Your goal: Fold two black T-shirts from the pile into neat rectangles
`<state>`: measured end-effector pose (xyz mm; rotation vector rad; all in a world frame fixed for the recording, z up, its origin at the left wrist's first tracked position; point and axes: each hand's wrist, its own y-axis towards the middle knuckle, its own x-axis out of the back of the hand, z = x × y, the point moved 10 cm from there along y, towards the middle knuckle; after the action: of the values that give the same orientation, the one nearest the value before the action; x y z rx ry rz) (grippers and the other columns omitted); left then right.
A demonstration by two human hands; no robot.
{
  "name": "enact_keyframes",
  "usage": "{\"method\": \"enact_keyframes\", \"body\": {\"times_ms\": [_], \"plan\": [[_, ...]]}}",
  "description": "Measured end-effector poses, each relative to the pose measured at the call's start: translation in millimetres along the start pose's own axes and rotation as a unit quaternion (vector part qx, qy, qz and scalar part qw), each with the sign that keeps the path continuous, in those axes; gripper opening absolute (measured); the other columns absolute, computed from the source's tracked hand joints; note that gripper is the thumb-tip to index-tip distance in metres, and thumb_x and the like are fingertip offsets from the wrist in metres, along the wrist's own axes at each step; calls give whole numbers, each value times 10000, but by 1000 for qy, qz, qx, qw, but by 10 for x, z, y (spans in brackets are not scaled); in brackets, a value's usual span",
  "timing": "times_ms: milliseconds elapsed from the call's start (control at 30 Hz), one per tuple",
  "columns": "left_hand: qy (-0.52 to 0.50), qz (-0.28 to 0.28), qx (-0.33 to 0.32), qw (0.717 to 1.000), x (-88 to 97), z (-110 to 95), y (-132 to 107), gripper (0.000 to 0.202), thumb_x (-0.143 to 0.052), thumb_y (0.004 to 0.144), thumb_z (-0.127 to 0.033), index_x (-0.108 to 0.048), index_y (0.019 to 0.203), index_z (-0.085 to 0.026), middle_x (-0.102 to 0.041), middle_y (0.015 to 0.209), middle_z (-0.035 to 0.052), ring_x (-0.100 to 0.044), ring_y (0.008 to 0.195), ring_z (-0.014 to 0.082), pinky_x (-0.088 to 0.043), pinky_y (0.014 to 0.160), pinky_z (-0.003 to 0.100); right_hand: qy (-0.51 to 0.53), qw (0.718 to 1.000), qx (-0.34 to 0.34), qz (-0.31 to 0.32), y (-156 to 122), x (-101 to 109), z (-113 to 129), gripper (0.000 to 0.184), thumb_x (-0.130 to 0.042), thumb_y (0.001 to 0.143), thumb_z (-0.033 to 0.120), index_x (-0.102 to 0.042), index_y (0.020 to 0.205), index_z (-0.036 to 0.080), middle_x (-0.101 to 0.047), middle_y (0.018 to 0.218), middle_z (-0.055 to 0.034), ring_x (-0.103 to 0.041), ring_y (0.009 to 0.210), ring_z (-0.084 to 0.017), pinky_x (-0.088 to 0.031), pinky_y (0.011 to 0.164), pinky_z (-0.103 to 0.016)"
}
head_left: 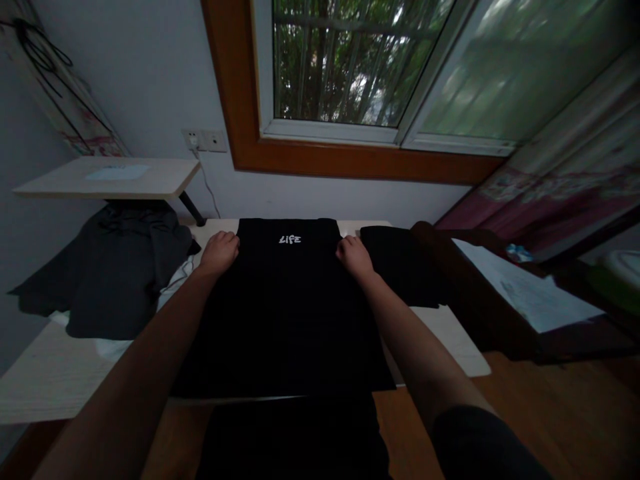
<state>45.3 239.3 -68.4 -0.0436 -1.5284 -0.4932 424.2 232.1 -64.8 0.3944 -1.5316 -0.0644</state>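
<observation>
The head view shows a pale table (463, 340) with a black garment (290, 313) laid flat across its middle, straight in front of the person. The left hand (220, 252) is at the garment's far left corner and the right hand (355, 257) at the far right one; on both, the fingers are curled in narrow and hold the cloth by its edge.

On the left of the table stands a raised shelf (65, 179) on a dark leg (193, 209). On top of it lies a sheet of paper (117, 173); in the space below, a heap of dark grey clothes (115, 273) sits partly under the board and spills forward over some white cloth (175, 281). To the right of the garment, just beside the right hand, is a folded black cloth (400, 267). Farther right, dark brown furniture (493, 320) bears a large white sheet (525, 283).

The garment is plain black and narrower at its far end than at its near end, which reaches the table's front edge. Small white lettering, hard to read, sits centred near the far edge. The surface is mostly smooth, though the dim light hides any fine creases.
</observation>
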Motion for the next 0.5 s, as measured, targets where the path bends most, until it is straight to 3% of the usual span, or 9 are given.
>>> {"method": "enact_keyframes", "body": {"times_ms": [267,400,500], "plan": [[-79,-8,-21,997,-87,-29,-29,313,-491,886,-194,-635,1163,-172,-627,1283,151,-522,1245,296,-395,1109,441,35,999,12,8,-45,-56,-32,241,-533,949,262,-677,1109,154,-637,1166,-146,-569,1084,-279,-457,993,-366],[-81,-7,-14,997,-119,-88,-3,436,-474,948,-302,-578,1350,-169,-598,1394,132,-502,1299,284,-358,1154,423,26,999,-21,-23,-11,-11,0,372,-465,1006,354,-659,1284,201,-585,1362,-143,-516,1216,-315,-453,1018,-426],[-65,-2,4,998,-161,-131,18,454,-460,972,-377,-611,1357,-190,-590,1427,113,-481,1324,294,-338,1164,433,19,997,-65,-28,17,-90,-49,428,-441,1020,434,-663,1333,243,-512,1492,-129,-453,1317,-353,-447,1034,-473]]}}
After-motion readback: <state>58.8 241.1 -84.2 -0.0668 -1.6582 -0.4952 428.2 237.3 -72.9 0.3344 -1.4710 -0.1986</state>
